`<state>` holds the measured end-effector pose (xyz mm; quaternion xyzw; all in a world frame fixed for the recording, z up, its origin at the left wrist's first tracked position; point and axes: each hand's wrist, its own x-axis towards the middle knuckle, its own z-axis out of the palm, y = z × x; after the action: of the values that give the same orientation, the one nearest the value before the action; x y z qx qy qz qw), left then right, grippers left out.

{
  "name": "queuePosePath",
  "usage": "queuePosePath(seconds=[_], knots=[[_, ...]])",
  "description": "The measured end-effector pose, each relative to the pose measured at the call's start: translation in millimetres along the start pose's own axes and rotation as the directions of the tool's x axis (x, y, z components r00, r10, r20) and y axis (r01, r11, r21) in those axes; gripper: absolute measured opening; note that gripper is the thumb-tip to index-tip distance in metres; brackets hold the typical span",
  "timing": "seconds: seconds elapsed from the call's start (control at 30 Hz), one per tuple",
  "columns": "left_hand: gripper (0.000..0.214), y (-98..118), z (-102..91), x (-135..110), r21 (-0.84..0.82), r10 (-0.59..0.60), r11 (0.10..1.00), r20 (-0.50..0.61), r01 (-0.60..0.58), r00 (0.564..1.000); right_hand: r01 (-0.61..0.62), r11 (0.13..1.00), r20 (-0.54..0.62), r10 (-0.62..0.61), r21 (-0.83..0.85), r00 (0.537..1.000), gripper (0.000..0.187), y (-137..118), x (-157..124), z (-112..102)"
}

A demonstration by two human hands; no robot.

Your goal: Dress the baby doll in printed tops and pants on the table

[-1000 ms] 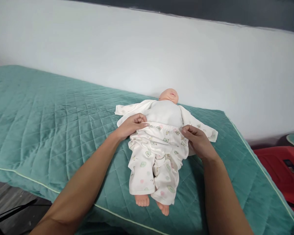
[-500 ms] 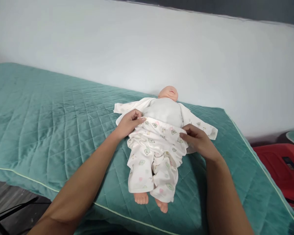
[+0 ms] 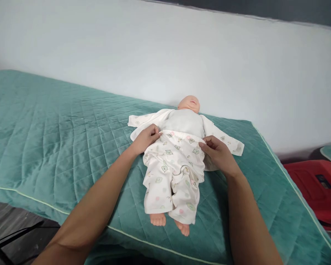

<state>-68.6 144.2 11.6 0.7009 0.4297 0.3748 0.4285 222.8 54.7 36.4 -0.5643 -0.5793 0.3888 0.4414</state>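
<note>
A baby doll (image 3: pixel 185 120) lies on its back, feet towards me, its white cloth torso bare at the front. White patterned pants (image 3: pixel 179 158) cover its legs and reach up to the belly; both feet stick out below the cuffs. My left hand (image 3: pixel 146 139) pinches the waistband at the left hip. At the right hip, my right hand (image 3: pixel 217 151) grips the other end of the waistband between thumb and fingers. An open printed shirt (image 3: pixel 223 140) is on the doll's arms, its sleeves spread out to both sides.
A green quilted cover (image 3: pixel 71 147) with pale piping lies over the bed. Behind it rises a white wall (image 3: pixel 127 48). A red plastic chair (image 3: pixel 311 184) stands at the right, and a thin black metal leg (image 3: pixel 13 237) is at the lower left.
My right hand has moved slightly up and left, drawing the waistband inward and higher on the belly. The front of the pants lies smoother. My left hand has barely moved.
</note>
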Motion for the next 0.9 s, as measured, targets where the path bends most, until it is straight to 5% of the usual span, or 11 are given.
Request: queuePosePath(seconds=[0.1,0.23,0.47,0.57,0.73,0.9], knots=[[0.016,5,1.7,-2,-0.006,0.06,0.998,-0.03,-0.06,0.998,0.046,0.999,0.018,-0.046,-0.026,0.999,0.027,-4,-4,-2],[0.017,19,9.8,-3,0.03,0.29,0.957,-0.114,-0.289,0.95,0.134,0.983,-0.113,-0.148,-0.13,0.982,0.025,-8,-8,14],[0.02,33,25.2,-2,0.198,0.424,0.881,0.066,-0.429,0.903,0.136,0.966,-0.17,-0.175,-0.218,0.97,0.023,-16,-11,35],[0.016,35,24.5,0,0.135,0.406,0.903,0.042,-0.408,0.913,0.135,0.967,-0.172,-0.174,-0.214,0.97,0.025,-16,-9,35],[0.02,24,19.6,8,-0.047,0.304,0.948,-0.151,-0.314,0.941,0.074,0.984,-0.135,-0.096,-0.165,0.986,0.034,-13,-5,28],[0.028,5,16.1,15,-0.277,0.129,0.943,-0.208,-0.185,0.97,-0.016,0.992,0.092,0.027,-0.122,0.995,0.043,-15,-7,6]])
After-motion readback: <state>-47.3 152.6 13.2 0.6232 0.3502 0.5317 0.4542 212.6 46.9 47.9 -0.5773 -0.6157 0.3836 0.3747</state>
